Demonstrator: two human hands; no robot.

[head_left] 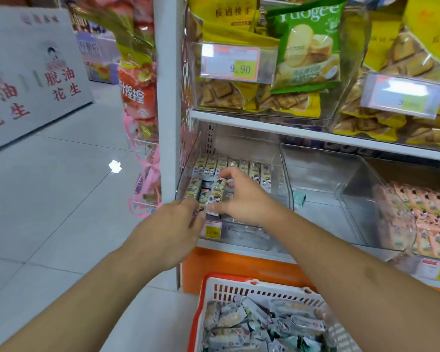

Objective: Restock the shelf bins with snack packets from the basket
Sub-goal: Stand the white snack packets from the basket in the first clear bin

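A clear plastic shelf bin on the lower shelf holds rows of small grey-and-cream snack packets. Both my hands reach into its front. My left hand pinches the near ends of the front packets. My right hand curls its fingers and thumb round the same upright group from the right. Below, a red-and-white basket stands on the floor with several loose packets of the same kind inside.
To the right stand a nearly bare clear bin with one green packet and a bin of pink packets. The upper shelf carries yellow and green biscuit bags. Hanging snacks flank the white shelf post; tiled floor lies left.
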